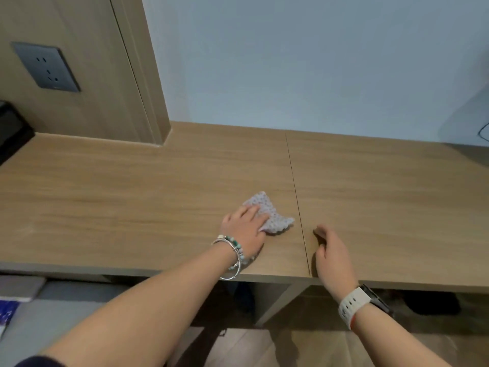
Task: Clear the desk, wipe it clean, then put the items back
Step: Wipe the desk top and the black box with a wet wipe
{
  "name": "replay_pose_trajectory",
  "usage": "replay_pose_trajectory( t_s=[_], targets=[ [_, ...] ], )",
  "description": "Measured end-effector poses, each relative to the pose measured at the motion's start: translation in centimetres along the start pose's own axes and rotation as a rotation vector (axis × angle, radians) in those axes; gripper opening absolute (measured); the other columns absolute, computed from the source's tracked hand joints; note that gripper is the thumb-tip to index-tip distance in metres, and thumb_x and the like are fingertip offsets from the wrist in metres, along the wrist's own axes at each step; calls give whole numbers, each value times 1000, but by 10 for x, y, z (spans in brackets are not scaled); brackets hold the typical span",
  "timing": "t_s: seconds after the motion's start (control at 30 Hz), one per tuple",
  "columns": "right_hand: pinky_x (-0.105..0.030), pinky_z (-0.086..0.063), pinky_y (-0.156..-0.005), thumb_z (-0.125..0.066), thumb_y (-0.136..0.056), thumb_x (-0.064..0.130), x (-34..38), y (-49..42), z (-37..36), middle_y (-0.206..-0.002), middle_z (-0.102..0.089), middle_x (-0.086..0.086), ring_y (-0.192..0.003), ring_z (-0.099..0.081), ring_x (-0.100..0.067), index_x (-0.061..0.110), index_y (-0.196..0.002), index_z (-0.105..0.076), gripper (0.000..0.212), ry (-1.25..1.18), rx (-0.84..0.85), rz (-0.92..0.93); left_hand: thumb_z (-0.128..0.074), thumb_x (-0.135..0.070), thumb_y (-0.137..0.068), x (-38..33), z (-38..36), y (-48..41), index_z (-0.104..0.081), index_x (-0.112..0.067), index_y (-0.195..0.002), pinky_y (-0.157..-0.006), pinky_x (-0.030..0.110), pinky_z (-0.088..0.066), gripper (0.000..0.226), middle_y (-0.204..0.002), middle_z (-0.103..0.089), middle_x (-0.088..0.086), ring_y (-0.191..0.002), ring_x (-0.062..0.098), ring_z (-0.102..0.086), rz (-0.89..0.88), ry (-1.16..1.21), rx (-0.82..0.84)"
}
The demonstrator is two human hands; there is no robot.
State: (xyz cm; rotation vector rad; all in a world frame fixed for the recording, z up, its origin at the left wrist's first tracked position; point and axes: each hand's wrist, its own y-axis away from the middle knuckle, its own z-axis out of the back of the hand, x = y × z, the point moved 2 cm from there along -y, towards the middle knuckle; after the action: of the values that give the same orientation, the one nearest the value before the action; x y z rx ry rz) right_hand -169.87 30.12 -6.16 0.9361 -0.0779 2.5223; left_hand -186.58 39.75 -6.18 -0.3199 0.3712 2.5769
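Note:
A wooden desk point(132, 186) runs across the view, with a thin seam down its right half. A small pale textured cloth point(272, 215) lies on it just left of the seam. My left hand point(244, 230), with bracelets on the wrist, presses flat on the cloth's near left part with straight fingers. My right hand point(332, 254), with a white-strapped watch on the wrist, hovers or rests near the front edge right of the seam. Its fingers hang loosely curled and hold nothing.
A wood wall panel with a grey power socket point(46, 67) rises at the back left. A black object point(12, 128) sits at the desk's far left edge. A thin cable point(484, 132) shows at the far right. Below the desk are open compartments and floor.

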Motion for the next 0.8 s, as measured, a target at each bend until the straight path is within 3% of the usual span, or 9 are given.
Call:
replay_pose_trajectory(
  t_s=[0.17, 0.33, 0.4, 0.47, 0.57, 0.7, 0.8],
  targets=[
    [-25, -37, -96, -41, -95, 2, -1, 11, 10, -125, -54, -1, -111, -49, -9, 15, -131, -47, 38, -103, -6, 40, -34, -25, -97, -56, -15, 10, -30, -35, -144, -111, 40, -15, 48, -156, -16, -9, -142, 14, -10, -358, -101, 144],
    [-30, -40, -96, -41, -95, 4, 6, 12, 12, -124, -57, -3, -116, -51, -16, 15, -130, -49, 37, -74, -47, 37, -43, -15, -94, -41, -6, 41, -58, -30, -124, -106, 34, -20, 37, -143, -42, -14, -129, 12, -30, -456, -5, 237],
    [-31, -39, -99, -40, -95, 4, 18, 10, 5, -123, -56, -4, -119, -49, -17, 15, -128, -52, 36, -15, -14, 90, -46, -14, -91, -21, 1, 53, -68, -23, -109, -102, 32, -27, 30, -130, -56, -13, -118, 10, -40, -444, 31, 196],
    [-33, -38, -101, -40, -96, 4, 35, 7, -8, -121, -56, -3, -120, -48, -18, 16, -126, -53, 36, 26, 47, 146, -44, -18, -86, 6, 12, 64, -72, -21, -95, -94, 35, -37, 30, -115, -65, -10, -108, 13, -53, -439, 9, -12],
    [-31, -36, -102, -42, -96, 9, 67, 5, -34, -122, -57, 2, -119, -47, -16, 20, -127, -53, 35, 102, 116, 248, -34, -28, -75, 62, 33, 81, -72, -25, -89, -81, 37, -46, 41, -105, -69, -8, -98, 18, -63, -196, 39, -295],
    [-29, -34, -100, -42, -97, 15, 113, 6, -75, -123, -57, 4, -117, -47, -15, 23, -128, -51, 34, 190, 207, 395, -34, -26, -82, 135, 56, 104, -64, -25, -116, -98, 42, -37, 46, -132, -54, -9, -121, 22, -46, 200, 48, -472],
    [-29, -33, -99, -43, -96, 17, 147, 4, -106, -126, -55, 6, -118, -46, -15, 25, -128, -50, 34, 231, 247, 466, -38, -23, -79, 193, 67, 128, -65, -22, -116, -91, 42, -39, 46, -130, -57, -4, -118, 27, -48, 379, 37, -584]
  ],
)
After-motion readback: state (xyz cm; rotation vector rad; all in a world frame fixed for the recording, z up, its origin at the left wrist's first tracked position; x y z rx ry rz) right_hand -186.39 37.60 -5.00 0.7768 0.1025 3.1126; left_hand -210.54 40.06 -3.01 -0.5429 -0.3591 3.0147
